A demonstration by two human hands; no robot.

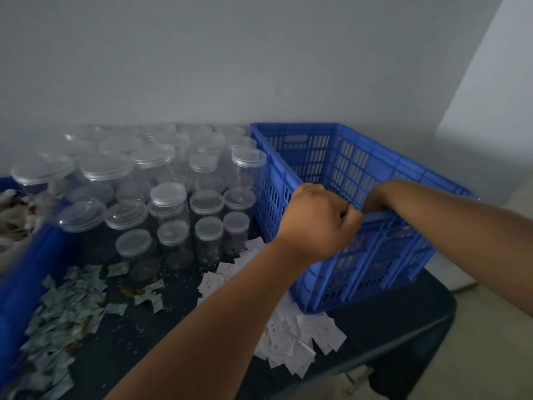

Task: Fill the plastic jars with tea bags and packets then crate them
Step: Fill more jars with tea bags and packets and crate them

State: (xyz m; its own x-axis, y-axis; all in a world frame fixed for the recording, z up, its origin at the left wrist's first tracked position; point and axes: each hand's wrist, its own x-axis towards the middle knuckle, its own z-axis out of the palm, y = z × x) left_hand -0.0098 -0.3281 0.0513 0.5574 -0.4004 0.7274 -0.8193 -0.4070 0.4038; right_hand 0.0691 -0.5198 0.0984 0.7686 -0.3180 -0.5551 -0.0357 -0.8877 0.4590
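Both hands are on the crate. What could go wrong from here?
The crate sits on loose white packets, so it may slip or crush them. Its wall stands close to the jars; a shove could topple some. The left hand and right hand grip one rim, so lifting may tilt it.

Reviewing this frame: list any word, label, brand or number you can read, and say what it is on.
No text here is readable.
White paper packets: small reddish marks, too blurred to read.
Greenish paper packets: print too blurred to read.
Clear lidded plastic jars: no labels visible.
Blue slatted plastic crate: no lettering visible.
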